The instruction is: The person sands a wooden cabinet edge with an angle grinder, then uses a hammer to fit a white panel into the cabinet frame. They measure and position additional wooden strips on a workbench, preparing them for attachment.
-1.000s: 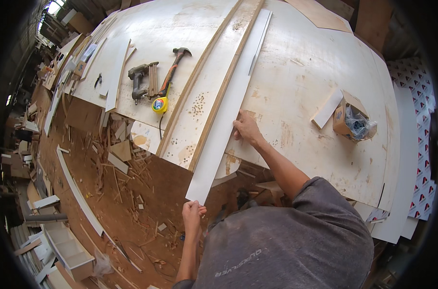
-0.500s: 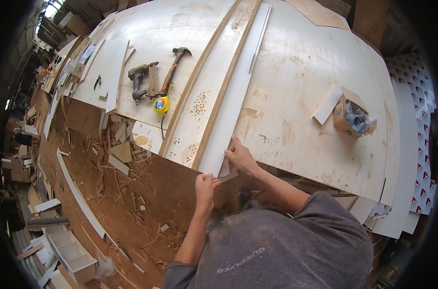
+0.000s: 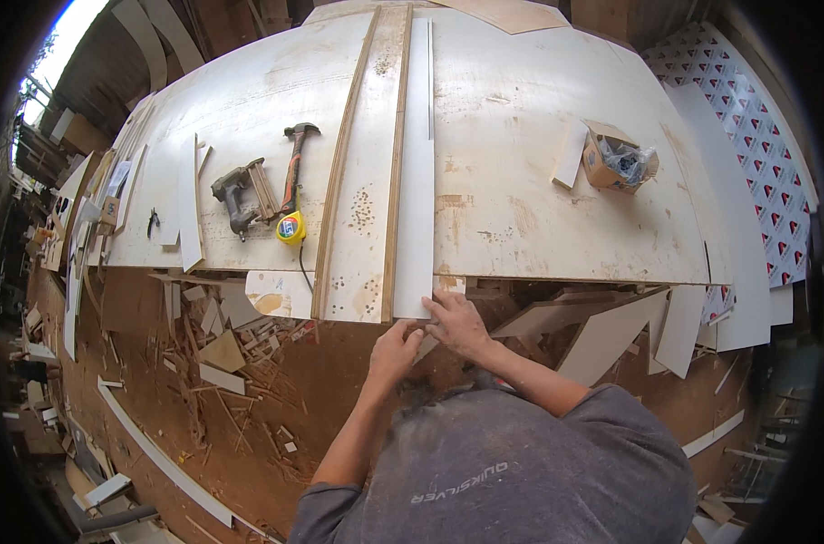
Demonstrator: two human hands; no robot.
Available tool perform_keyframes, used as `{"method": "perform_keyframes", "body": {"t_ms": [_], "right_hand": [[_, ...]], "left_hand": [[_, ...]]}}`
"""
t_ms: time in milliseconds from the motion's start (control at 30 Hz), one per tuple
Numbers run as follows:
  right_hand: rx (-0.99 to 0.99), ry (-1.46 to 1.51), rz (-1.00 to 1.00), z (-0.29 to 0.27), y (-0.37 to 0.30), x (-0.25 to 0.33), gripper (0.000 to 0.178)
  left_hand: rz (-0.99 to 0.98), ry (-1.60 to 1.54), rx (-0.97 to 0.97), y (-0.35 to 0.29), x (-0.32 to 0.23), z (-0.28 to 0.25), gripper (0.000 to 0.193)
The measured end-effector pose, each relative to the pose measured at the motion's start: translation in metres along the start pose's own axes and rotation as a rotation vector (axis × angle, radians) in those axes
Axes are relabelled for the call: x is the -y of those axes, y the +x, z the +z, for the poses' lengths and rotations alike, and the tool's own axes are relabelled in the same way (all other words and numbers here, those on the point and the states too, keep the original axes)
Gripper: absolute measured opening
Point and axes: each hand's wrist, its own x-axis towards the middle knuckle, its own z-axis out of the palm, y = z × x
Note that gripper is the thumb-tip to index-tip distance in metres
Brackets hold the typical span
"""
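Observation:
A long narrow white board [image 3: 415, 199] lies lengthwise on the large worktop, its near end at the front edge. At that end, my left hand [image 3: 395, 354] is closed, thumb and fingers pinched by a short pale strip [image 3: 425, 348] that is mostly hidden. My right hand [image 3: 459, 325] sits against the board's near right corner, fingers bent round the edge. Both hands nearly touch. Left of the board, two brown wooden rails [image 3: 396, 181] border a channel with small holes. A yellow tape measure [image 3: 290, 228], a claw hammer [image 3: 294, 172] and a nail gun [image 3: 238, 199] lie farther left.
An open cardboard box [image 3: 619, 168] with clear plastic stands right, beside a white block [image 3: 571, 154]. Pliers [image 3: 154, 222] and white offcuts [image 3: 189, 204] lie left. Wood scraps [image 3: 240, 344] litter the brown floor. White panels [image 3: 611, 335] lean under the worktop's right front.
My view has swung, so the board now looks nearly straight up and down. My right hand has slid back toward the board's near end, close to my left hand.

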Motion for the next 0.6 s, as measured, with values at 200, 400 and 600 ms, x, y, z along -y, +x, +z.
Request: {"method": "perform_keyframes", "body": {"t_ms": [200,400,600], "right_hand": [[-0.100,-0.076,0.051,0.006,0.007,0.001,0.047],[-0.122,-0.093,0.045,0.000,0.017,-0.003,0.044],[-0.136,-0.028,0.028,-0.002,0.031,-0.020,0.046]], "left_hand": [[0.568,0.662,-0.325,0.019,0.006,-0.032,0.055],[0.575,0.860,-0.325,0.060,0.014,-0.030,0.061],[0.520,0.991,-0.255,0.078,0.007,-0.036,0.069]]}}
